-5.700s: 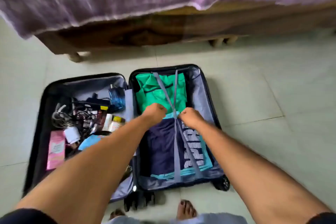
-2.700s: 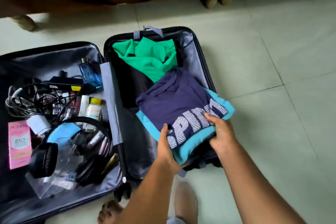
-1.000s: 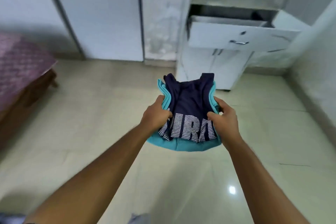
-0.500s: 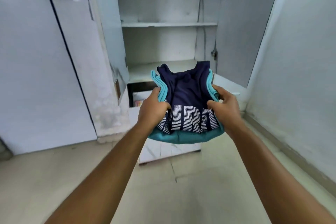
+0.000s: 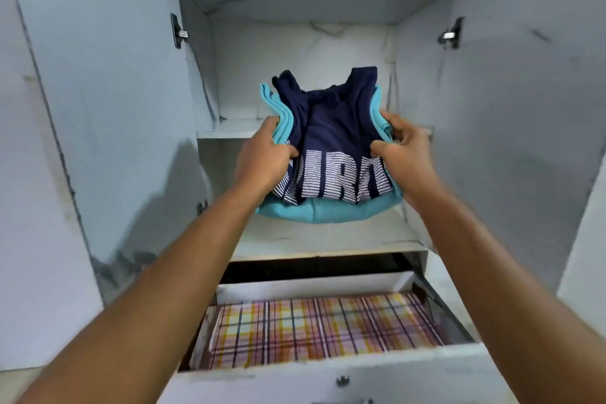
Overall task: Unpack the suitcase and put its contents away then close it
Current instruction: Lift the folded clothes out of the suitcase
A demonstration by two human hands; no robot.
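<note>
- The folded clothes (image 5: 331, 154), navy on teal, hang in the air before the open white cupboard (image 5: 131, 108), level with its shelf (image 5: 229, 133).
- The left hand (image 5: 262, 161) and right hand (image 5: 403, 154) each clutch one side, thumbs on top.
- Below, an open drawer (image 5: 328, 374) holds plaid cloth (image 5: 321, 328).

Single head-worn view only; no second view to share scene with. You look forward and slightly down into open cupboard (image 5: 301, 43), close range, at arm's reach. Cupboard interior fills 12 o'clock; open doors flank at 9 and 3 o'clock. Open drawer (image 5: 328, 374) sits below at 6 o'clock, nearest lens. Your forearms enter from bottom corners, at 7 and 5 o'clock, converging on frame centre: left hand (image 5: 262, 161) and right hand (image 5: 403, 154) hold folded clothes (image 5: 331, 141). Wide angle bends edges outward.
</note>
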